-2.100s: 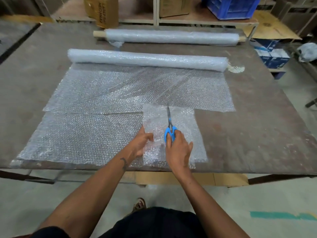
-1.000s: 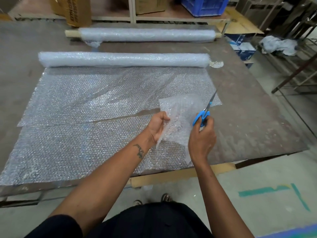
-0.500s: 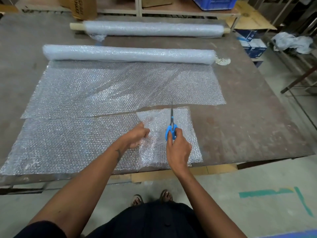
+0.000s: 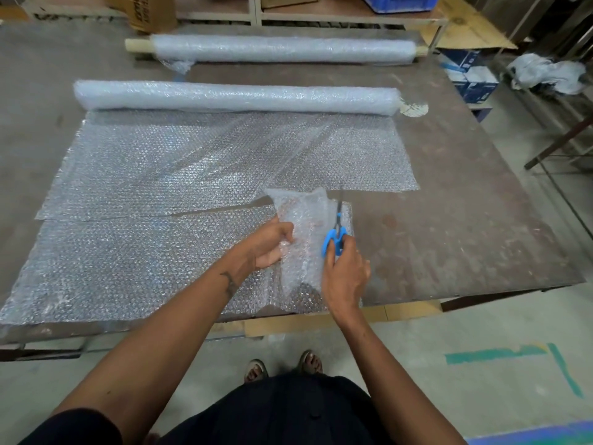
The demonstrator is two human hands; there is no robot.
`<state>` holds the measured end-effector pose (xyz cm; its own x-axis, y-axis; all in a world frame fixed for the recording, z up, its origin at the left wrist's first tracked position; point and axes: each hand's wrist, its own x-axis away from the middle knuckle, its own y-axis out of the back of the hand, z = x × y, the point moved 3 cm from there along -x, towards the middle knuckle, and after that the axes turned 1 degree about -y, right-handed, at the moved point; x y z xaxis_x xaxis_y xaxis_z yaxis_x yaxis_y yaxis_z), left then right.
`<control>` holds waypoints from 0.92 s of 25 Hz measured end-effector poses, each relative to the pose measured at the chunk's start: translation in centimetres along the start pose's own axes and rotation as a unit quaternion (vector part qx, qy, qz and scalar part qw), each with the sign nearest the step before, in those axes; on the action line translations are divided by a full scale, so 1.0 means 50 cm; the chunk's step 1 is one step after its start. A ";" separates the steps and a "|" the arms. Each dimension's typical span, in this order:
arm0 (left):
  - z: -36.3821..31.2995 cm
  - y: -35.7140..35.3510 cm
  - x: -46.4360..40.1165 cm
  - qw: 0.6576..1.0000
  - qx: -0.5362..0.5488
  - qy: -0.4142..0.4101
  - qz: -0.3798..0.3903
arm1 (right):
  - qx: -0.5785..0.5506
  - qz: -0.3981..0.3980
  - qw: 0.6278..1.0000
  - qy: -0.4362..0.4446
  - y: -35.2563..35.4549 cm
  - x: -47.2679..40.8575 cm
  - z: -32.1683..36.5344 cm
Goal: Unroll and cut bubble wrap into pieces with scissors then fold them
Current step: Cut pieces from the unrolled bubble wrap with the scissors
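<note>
A small cut piece of bubble wrap (image 4: 303, 226) is lifted and partly folded near the table's front edge. My left hand (image 4: 271, 244) grips its left side. My right hand (image 4: 345, 274) holds blue-handled scissors (image 4: 333, 239), blades pointing away, against the piece's right side. A long cut strip (image 4: 128, 264) lies flat to the left. Behind it the unrolled sheet (image 4: 208, 162) runs back to its roll (image 4: 237, 97).
A second bubble wrap roll (image 4: 282, 51) on a cardboard core lies at the back of the brown table (image 4: 465, 226). Cardboard boxes and a blue crate stand on shelves behind. Boxes and a metal rack are on the right; the floor has teal tape marks.
The small piece lay flat half a second ago; now my left hand has lifted and bunched its left side toward the scissors. My right hand stays in about the same place.
</note>
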<state>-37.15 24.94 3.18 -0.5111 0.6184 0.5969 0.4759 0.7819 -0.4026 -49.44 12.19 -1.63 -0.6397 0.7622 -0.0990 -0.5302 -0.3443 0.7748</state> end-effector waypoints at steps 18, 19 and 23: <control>0.029 0.079 0.014 0.990 -0.050 -0.057 -0.115 | -0.418 0.133 0.852 -0.286 -0.021 -0.118 -0.085; 0.038 0.102 0.021 0.985 -0.068 -0.062 -0.144 | -0.397 0.107 0.867 -0.281 -0.042 -0.104 -0.079; 0.063 0.158 0.020 0.982 -0.129 -0.036 -0.133 | -0.272 0.056 0.943 -0.182 -0.072 -0.083 -0.092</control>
<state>-36.15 31.97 -1.60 -0.6874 0.4056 0.6025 0.4792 0.8766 -0.0435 -47.45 7.72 -6.88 -0.5265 0.8087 0.2623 -0.7414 -0.5877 0.3238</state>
